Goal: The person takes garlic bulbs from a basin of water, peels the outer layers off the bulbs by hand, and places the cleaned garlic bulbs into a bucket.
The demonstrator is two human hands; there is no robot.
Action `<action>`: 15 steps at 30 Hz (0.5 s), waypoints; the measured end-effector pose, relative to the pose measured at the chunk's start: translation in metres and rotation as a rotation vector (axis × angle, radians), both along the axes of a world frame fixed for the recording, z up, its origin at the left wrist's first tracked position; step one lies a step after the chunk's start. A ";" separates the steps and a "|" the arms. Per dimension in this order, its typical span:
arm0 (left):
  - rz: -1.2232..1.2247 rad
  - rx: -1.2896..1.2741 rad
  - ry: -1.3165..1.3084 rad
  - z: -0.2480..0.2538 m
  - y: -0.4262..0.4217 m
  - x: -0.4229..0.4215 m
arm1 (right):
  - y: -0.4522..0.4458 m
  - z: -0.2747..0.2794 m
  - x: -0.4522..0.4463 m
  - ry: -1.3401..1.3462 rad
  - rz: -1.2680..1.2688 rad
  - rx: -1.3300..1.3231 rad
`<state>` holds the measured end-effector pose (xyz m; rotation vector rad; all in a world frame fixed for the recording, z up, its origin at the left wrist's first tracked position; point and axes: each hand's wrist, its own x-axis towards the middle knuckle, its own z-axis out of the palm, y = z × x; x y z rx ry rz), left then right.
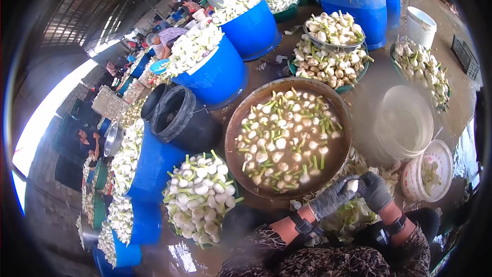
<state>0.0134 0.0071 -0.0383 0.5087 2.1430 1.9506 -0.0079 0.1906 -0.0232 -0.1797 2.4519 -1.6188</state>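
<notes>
My left hand (329,199), in a grey glove, is closed around a white garlic bulb (351,185). From the other side my right hand (375,191), gloved too, meets the same bulb with its fingers bent in; the fingertips are partly hidden. Just beyond my hands stands a wide rusty basin (237,174) of brown water, where many garlic bulbs with green stems float. Below the hands lies a heap of peeled leaves and skins (353,219). To the left of the basin is a pile of clean white garlic bulbs (197,200).
Blue tubs (212,75) heaped with garlic line the left and back. A black bucket (192,128) stands left of the basin. Behind it sits a metal bowl (335,46) of garlic; at right are a clear tub (405,123) and a white bucket (410,182). Other people (166,39) work farther back.
</notes>
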 end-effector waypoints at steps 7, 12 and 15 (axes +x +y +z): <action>0.004 -0.035 -0.235 0.004 0.000 0.000 | 0.001 -0.015 0.004 0.345 -0.011 0.276; -0.053 -0.009 -0.167 0.015 -0.008 -0.002 | -0.002 0.015 0.005 -0.021 0.071 -0.167; -0.093 -0.051 -0.127 0.013 -0.011 0.001 | -0.003 0.009 0.009 0.091 0.095 -0.121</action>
